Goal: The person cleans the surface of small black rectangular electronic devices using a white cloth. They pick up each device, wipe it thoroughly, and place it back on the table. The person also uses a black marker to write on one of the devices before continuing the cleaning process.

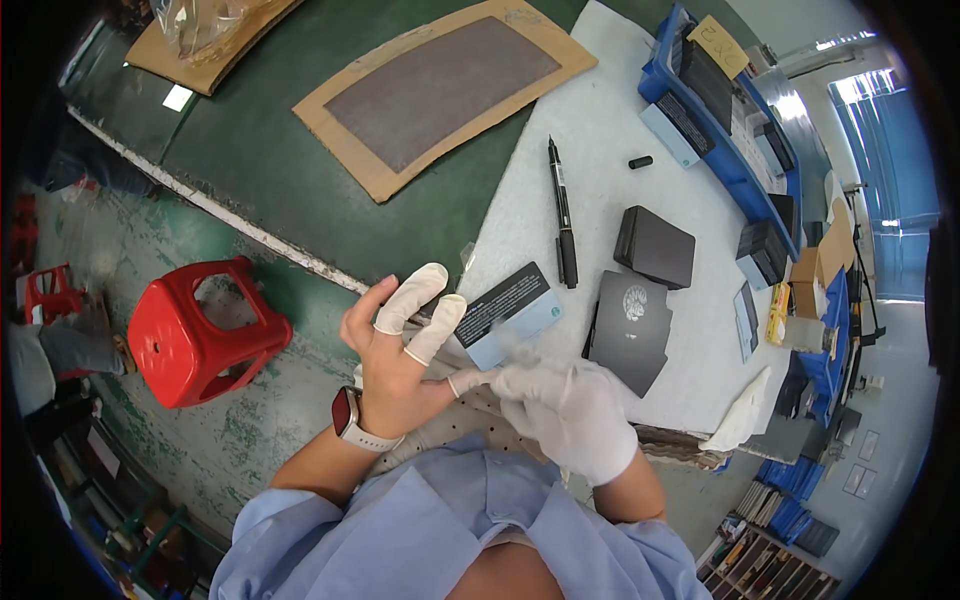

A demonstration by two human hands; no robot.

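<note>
My left hand (390, 360) wears white finger cots on the thumb and two fingers. A black and light-blue printed card (512, 312) is held at its left end, between a covered finger and the thumb. The other fingers stick out apart from it. My right hand (575, 415), in a white glove, is at the card's lower edge next to the left thumb; its fingers are smeared by motion. Beyond the card, an uncapped black marker (563, 215) lies on the white sheet (510, 205). Right of the card are dark grey cards (628, 335) and a dark stack (655, 247).
The marker's cap (640, 162) lies apart. A blue bin (720, 130) holding cards stands at the far right. Cardboard with a grey panel (445, 90) rests on the green table (250, 150). A red stool (205, 335) stands on the floor at left.
</note>
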